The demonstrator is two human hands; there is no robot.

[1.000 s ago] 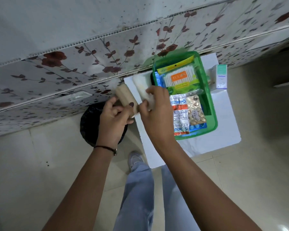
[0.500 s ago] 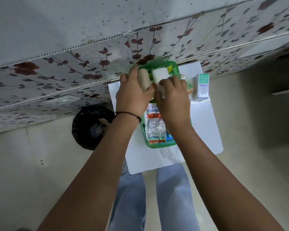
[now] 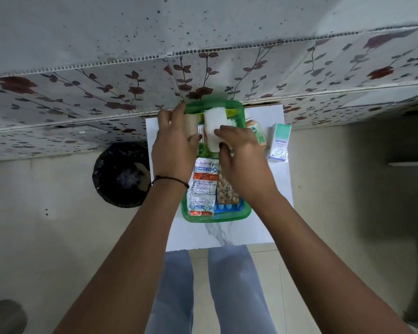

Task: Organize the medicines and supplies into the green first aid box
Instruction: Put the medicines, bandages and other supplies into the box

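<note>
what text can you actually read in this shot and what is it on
"Optibex" or close to it, last letters unsure: small white and teal carton standing right of the green box; its smaller print is too small to read.
Blue band on the silver pill strip in the box: lettering blurred, unreadable.
Orange and green packet beside the box: mostly hidden, unreadable.
White roll in the right hand and tan roll in the left hand: no text seen.

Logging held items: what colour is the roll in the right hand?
White, seen in the head view: the gauze roll in the right hand.

Dim, soft light — warped edges
</note>
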